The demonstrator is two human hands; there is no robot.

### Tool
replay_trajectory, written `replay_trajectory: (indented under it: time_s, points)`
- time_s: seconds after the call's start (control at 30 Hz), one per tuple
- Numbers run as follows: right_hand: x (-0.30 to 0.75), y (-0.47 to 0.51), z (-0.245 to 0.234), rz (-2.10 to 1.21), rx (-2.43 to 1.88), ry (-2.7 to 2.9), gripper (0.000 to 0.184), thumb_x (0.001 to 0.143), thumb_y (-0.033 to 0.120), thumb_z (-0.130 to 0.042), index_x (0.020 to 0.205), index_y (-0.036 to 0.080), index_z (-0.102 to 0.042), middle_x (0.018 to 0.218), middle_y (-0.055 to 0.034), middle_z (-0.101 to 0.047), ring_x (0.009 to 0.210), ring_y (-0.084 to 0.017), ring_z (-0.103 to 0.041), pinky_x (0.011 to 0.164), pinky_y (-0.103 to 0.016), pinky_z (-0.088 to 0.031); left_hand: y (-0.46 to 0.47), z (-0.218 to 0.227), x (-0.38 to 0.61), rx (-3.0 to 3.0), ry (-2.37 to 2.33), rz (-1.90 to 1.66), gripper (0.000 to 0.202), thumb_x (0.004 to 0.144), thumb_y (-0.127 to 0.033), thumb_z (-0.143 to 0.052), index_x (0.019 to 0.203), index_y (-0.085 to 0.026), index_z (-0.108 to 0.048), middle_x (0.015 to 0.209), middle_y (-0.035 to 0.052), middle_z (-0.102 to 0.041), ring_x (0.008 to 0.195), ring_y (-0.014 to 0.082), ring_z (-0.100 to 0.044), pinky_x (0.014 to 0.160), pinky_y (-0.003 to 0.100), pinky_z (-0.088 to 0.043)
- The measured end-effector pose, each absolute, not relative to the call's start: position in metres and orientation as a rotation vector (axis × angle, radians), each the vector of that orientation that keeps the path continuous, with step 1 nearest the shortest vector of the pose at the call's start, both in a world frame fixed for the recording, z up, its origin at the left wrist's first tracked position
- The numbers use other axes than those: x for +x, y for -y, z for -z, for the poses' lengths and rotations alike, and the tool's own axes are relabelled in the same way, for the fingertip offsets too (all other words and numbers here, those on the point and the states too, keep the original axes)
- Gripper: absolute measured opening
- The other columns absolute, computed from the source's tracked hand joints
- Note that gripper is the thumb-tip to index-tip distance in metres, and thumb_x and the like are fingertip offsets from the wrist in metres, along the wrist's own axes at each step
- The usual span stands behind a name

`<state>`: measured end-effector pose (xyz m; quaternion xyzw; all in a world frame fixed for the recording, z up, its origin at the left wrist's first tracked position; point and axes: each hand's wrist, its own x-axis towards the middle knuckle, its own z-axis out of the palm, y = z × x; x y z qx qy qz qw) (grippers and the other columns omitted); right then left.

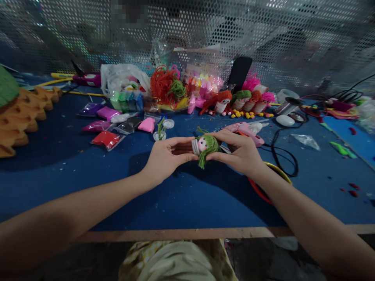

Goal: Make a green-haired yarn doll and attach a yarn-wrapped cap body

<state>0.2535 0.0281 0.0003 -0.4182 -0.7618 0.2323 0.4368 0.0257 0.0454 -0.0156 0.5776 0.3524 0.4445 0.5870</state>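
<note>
Between my two hands is a small doll (202, 144) with green yarn hair, a painted pink-cheeked face and a pale wrapped body, held sideways above the table. My left hand (164, 158) pinches the body end between thumb and fingers. At the hair end, my right hand (241, 152) closes its thumb and fingers on the green yarn. Behind my right hand lies a pink glue gun (247, 130), partly covered by it. Just past my left fingers are small white lids (159, 135), one with green yarn on it.
Finished-looking yarn-haired dolls (241, 102) stand at the back. Orange and green yarn (166, 86) and bags of coloured clay (107, 139) lie left of them. A black cable (275, 144) and round red-and-yellow rims (260, 191) are at right. An orange egg-tray-like piece (23, 117) stands far left.
</note>
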Motion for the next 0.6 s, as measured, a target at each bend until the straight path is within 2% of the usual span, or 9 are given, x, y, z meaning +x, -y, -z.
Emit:
replay_trajectory:
  time_s: [0.2, 0.4, 0.6]
  points:
    - [0.2532, -0.0271, -0.0013, -0.574, -1.041, 1.885, 0.05, 0.074, 0.051, -0.086, 0.115, 0.023, -0.078, 0.102, -0.007, -0.08, 0.09, -0.023, -0.069, 0.09, -0.042, -0.055, -0.0443, 0.0134, 0.0264, 1.323, -0.786, -1.066, 0.044, 0.062, -0.021, -0.094, 0.104, -0.017, -0.08, 0.096, 0.006, -0.084, 0.091, 0.0249, -0.081, 0.09, 0.039, -0.068]
    - [0.2527, -0.0264, -0.0019, -0.584, -1.045, 1.879, 0.051, 0.074, 0.053, -0.086, 0.114, 0.023, -0.078, 0.103, -0.0071, -0.08, 0.092, -0.024, -0.069, 0.092, -0.043, -0.055, -0.0446, 0.0135, 0.0264, 1.331, -0.818, -1.05, 0.049, 0.06, -0.026, -0.095, 0.106, -0.015, -0.08, 0.101, 0.0087, -0.083, 0.095, 0.0275, -0.08, 0.094, 0.045, -0.066]
    - [0.2528, -0.0267, -0.0023, -0.553, -1.017, 1.89, 0.049, 0.075, 0.049, -0.086, 0.115, 0.022, -0.078, 0.103, -0.0069, -0.08, 0.092, -0.024, -0.07, 0.092, -0.042, -0.055, -0.045, 0.0132, 0.0269, 1.338, -0.812, -1.052, 0.051, 0.059, -0.03, -0.096, 0.105, -0.016, -0.08, 0.101, 0.0089, -0.083, 0.094, 0.0275, -0.08, 0.093, 0.046, -0.066]
